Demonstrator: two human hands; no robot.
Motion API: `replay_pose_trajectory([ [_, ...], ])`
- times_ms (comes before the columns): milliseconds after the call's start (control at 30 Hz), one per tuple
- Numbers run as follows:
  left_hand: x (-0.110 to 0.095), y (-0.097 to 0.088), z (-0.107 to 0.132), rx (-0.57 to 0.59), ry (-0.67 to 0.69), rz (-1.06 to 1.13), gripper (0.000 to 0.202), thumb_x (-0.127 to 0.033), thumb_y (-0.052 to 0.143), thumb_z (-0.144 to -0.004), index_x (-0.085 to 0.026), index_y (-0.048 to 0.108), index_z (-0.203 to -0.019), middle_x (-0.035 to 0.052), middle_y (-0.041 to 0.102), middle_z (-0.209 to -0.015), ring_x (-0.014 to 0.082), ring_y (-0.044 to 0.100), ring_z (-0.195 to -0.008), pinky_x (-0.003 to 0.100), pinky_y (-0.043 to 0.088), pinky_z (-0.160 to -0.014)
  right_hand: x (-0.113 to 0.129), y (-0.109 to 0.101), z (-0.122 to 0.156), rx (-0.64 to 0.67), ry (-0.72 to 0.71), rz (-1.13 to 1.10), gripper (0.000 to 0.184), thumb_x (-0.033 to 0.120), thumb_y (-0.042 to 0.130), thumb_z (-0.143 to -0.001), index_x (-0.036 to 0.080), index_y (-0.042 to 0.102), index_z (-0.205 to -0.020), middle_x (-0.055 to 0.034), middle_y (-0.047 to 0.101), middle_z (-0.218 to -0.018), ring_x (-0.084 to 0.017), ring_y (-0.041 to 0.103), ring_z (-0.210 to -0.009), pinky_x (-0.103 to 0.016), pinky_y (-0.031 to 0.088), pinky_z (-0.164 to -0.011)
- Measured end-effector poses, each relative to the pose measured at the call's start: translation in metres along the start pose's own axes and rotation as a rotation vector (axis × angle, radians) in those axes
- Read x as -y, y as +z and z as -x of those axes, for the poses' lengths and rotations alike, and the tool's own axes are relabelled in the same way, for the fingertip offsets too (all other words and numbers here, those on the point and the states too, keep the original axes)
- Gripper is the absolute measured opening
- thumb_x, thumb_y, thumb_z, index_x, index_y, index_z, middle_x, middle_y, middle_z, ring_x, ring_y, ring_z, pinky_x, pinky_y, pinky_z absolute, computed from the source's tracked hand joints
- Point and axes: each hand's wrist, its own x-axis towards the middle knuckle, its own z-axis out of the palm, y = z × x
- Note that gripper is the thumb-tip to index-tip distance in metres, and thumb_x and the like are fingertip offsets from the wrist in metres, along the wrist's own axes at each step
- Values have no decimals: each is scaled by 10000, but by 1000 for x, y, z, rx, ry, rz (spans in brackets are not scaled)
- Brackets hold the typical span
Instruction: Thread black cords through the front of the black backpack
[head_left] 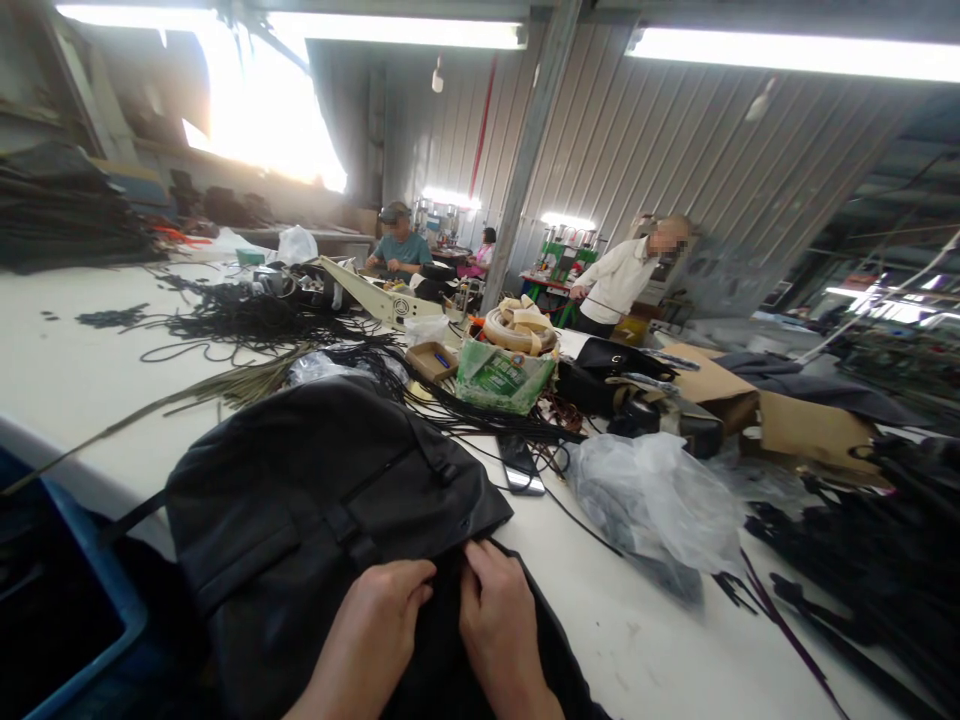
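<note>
A black fabric bag (300, 500) with straps and a buckle lies on the white table's near edge (67, 380). My left hand (379, 625) rests on the bag's lower part, fingers curled and pinching the dark fabric. My right hand (499, 625) sits right beside it, fingers bent and gripping the same fabric edge. The two hands almost touch at the fingertips.
A phone (520, 464) and a clear plastic bag (660, 500) lie just right of the bag. Black cords (247, 320), a green packet (499, 378), cardboard (810, 425) and black straps (870, 570) crowd the table. A blue bin (82, 620) stands at left. People work at the far end.
</note>
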Motion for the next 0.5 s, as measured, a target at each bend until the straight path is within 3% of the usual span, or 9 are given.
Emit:
replay_pose_trajectory([
  [67,0,-2,1,7,-20,-12,404,-165,507,-1035,-215,847,-1247,98,824,-1218,266,785,-1142,362,583,-1037,4,-1,-2,1,-1,39,361,-9,478,-974,210,765,-989,-64,713,-1001,-276,600,-964,-395,342,-863],
  [133,1,-4,1,6,-31,-36,396,-156,503,-1029,-216,855,-1201,99,826,-1209,277,789,-1127,379,583,-1038,7,-1,-2,16,-2,83,365,-30,491,-950,208,767,-978,-68,703,-1004,-288,580,-996,-405,335,-882],
  [300,1,-13,0,-41,-63,-36,359,-174,527,-1034,-244,864,-1136,76,833,-1198,276,795,-1111,386,577,-1049,13,-9,-7,130,66,19,510,-19,463,-965,200,785,-1294,-105,706,-1169,-292,608,-1131,-383,416,-983],
  [400,1,-15,-1,-54,-71,-7,315,-183,563,-1026,-254,867,-1066,58,843,-1131,267,801,-1068,370,583,-1006,17,-15,-11,202,101,-29,368,66,473,-1018,192,803,-1121,-115,707,-1126,-284,648,-1090,-379,453,-977],
  [500,4,-14,-1,-75,-42,13,320,-183,560,-1031,-267,867,-1058,42,842,-1091,254,800,-1052,357,584,-987,17,-14,-13,152,71,-36,255,204,563,-1062,211,816,-1030,-112,726,-1103,-296,669,-1086,-389,462,-975],
])
